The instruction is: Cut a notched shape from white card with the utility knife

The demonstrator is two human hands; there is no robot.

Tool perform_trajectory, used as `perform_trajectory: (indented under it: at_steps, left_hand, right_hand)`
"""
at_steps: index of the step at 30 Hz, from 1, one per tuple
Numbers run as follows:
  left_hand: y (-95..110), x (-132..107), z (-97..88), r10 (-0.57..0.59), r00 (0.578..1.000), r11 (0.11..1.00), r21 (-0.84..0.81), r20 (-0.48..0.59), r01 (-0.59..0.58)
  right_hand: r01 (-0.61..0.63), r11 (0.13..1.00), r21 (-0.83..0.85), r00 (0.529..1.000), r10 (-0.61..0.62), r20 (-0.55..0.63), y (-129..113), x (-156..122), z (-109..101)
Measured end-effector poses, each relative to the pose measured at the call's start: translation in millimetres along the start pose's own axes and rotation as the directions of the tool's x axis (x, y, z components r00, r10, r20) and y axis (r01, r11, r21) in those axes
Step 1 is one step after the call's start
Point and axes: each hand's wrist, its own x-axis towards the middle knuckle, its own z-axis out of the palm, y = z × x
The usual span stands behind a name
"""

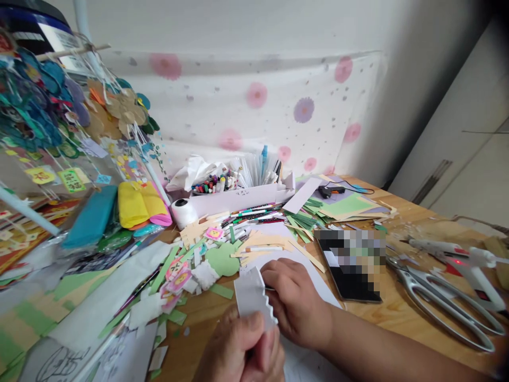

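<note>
My left hand (238,350) is closed at the bottom edge, pinching a small white paper piece (252,297) with a scalloped right edge and holding it upright. My right hand (296,305) is curled just to the right of the paper, its fingers touching the scalloped edge. A thin dark tip (270,288) shows between those fingers and the paper; I cannot make out what it belongs to. Under both hands lies a white sheet (286,260) on the wooden table (397,313).
A phone (350,265) lies right of my hands, then large silver scissors (441,300) and a white glue gun (465,260). Paper scraps (199,265), a marker box (234,196), a white roll (183,212) and hanging paper decorations (59,116) crowd the left and back.
</note>
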Motion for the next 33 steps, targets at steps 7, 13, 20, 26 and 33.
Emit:
perform_trajectory:
  at_steps: [7,13,20,26,33]
  left_hand:
    - [-3.6,1.8,0.2,0.048,0.999,0.999,0.003,-0.004,-0.048]
    - [-8.6,0.4,-7.9,0.092,0.992,0.951,0.302,-0.085,-0.062]
    - [-7.5,4.5,-3.4,0.373,0.857,0.893,0.388,-0.355,-0.228]
    - [-5.4,4.3,0.1,0.159,0.96,0.986,0.093,-0.231,-0.141]
    - [-8.0,-2.5,-12.6,0.296,0.868,0.949,0.229,-0.399,-0.219]
  right_hand:
    - [0.001,0.998,-0.064,1.0,0.001,0.024,-0.3,0.0,-4.1]
    - [0.039,0.997,0.059,0.996,-0.034,-0.079,3.9,-7.1,1.3]
    - [0.06,0.998,-0.015,0.997,-0.061,-0.057,4.4,-4.8,-3.1]
    - [0.076,0.997,-0.022,0.996,-0.077,-0.049,-0.5,-2.5,0.3]
    - [0.06,0.998,-0.037,0.997,-0.061,-0.037,-3.1,-2.1,-1.4]
